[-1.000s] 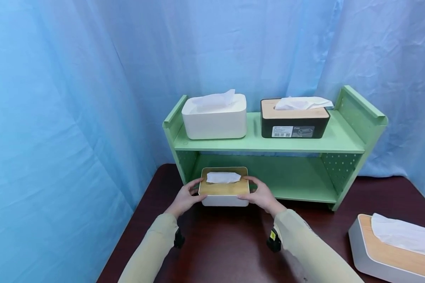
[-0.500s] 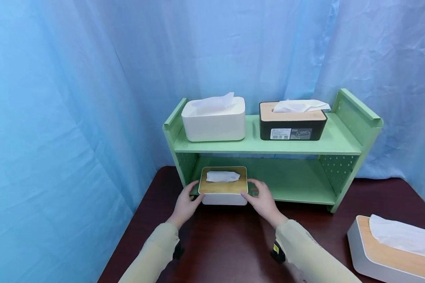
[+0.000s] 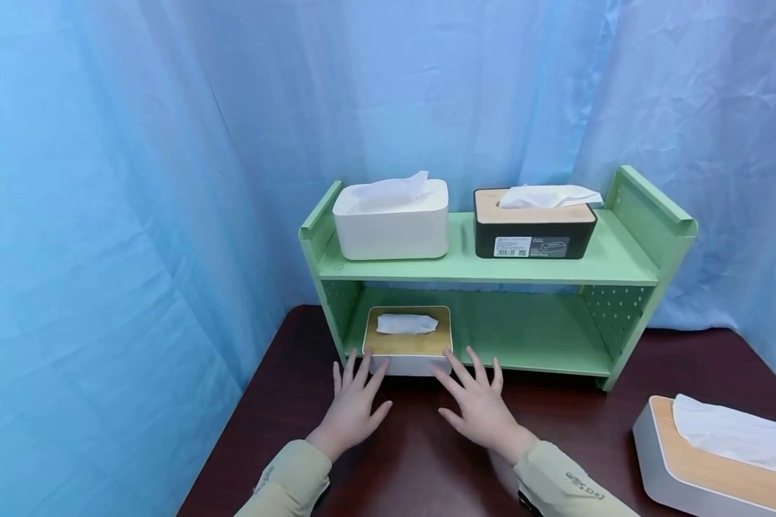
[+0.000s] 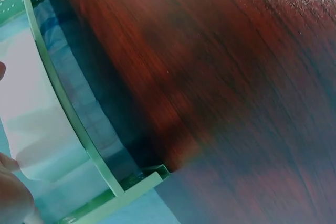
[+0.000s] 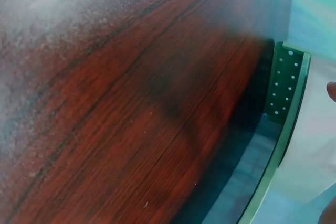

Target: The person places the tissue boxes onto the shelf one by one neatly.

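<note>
A small tissue box (image 3: 406,345) with a white body and a wooden lid stands at the left end of the green shelf's lower tier, a white tissue in its slot. My left hand (image 3: 353,412) and right hand (image 3: 482,411) are spread in front of it, fingers straight. Their fingertips overlap the box's front face; whether they touch it cannot be told. In the left wrist view the white box front (image 4: 37,93) shows beside a few fingers at the left edge. The right wrist view catches the box front (image 5: 310,140) and a bit of finger at its right edge.
On the green shelf's (image 3: 524,270) upper tier stand a white tissue box (image 3: 391,233) and a black, wood-topped tissue box (image 3: 543,233). A larger white, wood-topped tissue box (image 3: 724,459) lies at the right of the dark table (image 3: 427,467). Blue curtains (image 3: 168,179) hang behind.
Both hands have let go of the small box's sides and drawn back toward me, their fingers now straightened and spread. The box stays at the shelf's lower left.
</note>
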A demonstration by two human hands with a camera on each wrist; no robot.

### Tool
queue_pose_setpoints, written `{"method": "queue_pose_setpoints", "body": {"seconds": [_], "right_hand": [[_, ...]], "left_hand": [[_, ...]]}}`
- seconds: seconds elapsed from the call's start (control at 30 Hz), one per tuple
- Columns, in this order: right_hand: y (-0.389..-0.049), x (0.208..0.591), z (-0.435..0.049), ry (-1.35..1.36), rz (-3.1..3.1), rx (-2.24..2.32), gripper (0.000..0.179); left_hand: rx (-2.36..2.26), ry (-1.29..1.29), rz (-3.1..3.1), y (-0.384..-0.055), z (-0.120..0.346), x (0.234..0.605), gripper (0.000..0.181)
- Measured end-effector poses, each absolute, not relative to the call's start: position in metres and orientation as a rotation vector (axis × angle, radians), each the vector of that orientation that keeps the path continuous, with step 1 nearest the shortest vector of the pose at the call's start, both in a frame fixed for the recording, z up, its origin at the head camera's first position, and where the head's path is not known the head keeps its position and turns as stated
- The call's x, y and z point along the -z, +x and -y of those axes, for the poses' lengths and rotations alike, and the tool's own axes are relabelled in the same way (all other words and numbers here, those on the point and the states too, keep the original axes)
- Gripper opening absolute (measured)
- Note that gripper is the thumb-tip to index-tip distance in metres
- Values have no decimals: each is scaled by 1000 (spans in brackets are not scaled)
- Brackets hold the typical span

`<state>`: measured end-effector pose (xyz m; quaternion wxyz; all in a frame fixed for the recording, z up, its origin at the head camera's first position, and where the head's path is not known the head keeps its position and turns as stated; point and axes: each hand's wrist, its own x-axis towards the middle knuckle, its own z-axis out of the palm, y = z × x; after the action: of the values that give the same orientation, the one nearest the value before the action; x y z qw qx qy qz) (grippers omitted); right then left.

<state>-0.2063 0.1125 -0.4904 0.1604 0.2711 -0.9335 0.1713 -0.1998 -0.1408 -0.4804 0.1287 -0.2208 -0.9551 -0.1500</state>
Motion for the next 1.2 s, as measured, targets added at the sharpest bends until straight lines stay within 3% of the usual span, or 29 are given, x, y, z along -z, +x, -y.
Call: {"method": "queue_pose_setpoints", "body": {"seconds": [0.33, 1.2], "right_hand": [[-215, 488, -105, 755, 2712, -432, 69], [-265, 478, -79, 704, 2924, -336, 72]], "left_hand": [[243, -533, 2820, -205, 137, 485, 66], [169, -297, 3003, -257, 137, 478, 72]]}}
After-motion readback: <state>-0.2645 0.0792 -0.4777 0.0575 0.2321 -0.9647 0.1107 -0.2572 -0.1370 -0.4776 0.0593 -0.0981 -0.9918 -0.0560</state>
